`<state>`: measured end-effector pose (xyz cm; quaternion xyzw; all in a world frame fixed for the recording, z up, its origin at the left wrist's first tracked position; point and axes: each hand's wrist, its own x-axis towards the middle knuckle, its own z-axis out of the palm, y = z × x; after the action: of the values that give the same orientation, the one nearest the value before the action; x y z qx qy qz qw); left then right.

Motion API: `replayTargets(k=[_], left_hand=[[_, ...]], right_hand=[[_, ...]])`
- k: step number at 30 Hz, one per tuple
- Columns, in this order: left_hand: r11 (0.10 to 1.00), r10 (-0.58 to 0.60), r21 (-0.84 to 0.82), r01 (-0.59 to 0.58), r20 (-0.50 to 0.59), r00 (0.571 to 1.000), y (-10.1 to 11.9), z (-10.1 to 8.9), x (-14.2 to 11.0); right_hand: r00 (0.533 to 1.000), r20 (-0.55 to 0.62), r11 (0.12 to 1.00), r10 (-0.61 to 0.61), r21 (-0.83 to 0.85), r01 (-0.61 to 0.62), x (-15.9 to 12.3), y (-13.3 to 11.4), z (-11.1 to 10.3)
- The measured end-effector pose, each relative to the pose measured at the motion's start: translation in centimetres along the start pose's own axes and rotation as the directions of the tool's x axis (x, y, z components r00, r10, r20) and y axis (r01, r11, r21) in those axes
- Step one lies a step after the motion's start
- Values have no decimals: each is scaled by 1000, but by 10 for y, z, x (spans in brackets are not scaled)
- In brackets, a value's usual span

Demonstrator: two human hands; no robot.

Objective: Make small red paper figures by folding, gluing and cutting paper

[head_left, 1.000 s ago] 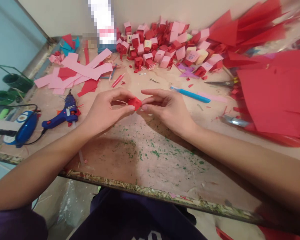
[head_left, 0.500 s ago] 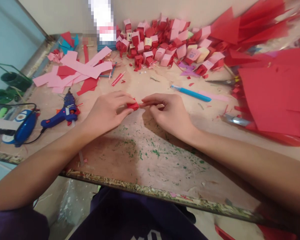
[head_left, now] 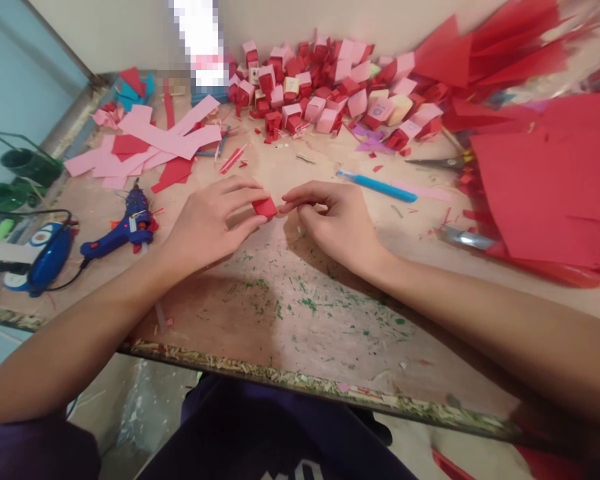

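Note:
Between the thumb and fingertips of my left hand [head_left: 217, 213] is a small folded red paper box [head_left: 265, 208], held just above the table. My right hand [head_left: 333, 217] is at the box's right side, its fingers bent and drawn together, with the tips at or very near the box's edge. Whether anything is pinched in those fingers I cannot make out. Beyond both hands lies a heap of small red and pink paper boxes [head_left: 325, 107]. A blue craft-knife-like pen [head_left: 380, 185] rests to the right of my right hand.
A blue glue gun [head_left: 130, 223] lies left of my left arm, near pink paper strips [head_left: 153, 140]. On the right are red paper sheets [head_left: 545, 180], scissors [head_left: 437, 162] and a red-handled cutter [head_left: 470, 238]. Green scraps [head_left: 307, 303] litter the table [head_left: 220, 313].
The red paper box has turned in my left fingers and shows a broader flat side. My right hand stays beside it, and the whole view has shifted slightly.

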<state>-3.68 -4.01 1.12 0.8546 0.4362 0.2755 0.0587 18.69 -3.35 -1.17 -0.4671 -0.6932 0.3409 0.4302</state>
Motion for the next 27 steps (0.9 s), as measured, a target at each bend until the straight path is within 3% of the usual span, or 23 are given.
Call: replayTargets(k=[11,18,27], left_hand=[[999,35,-5,-36,-66,997,-2,0,0],[999,-2,-38,4,30,1000,-1,0,0],[1000,26,7,-26,15,1000,-4,3,0]], right_hand=[[1000,5,1000,11,-6,-11,0,-1,-1],[1000,10,1000,21,4,-21,0,-1,-1],[1000,-11,1000,-1,16,1,0,-1,-1]])
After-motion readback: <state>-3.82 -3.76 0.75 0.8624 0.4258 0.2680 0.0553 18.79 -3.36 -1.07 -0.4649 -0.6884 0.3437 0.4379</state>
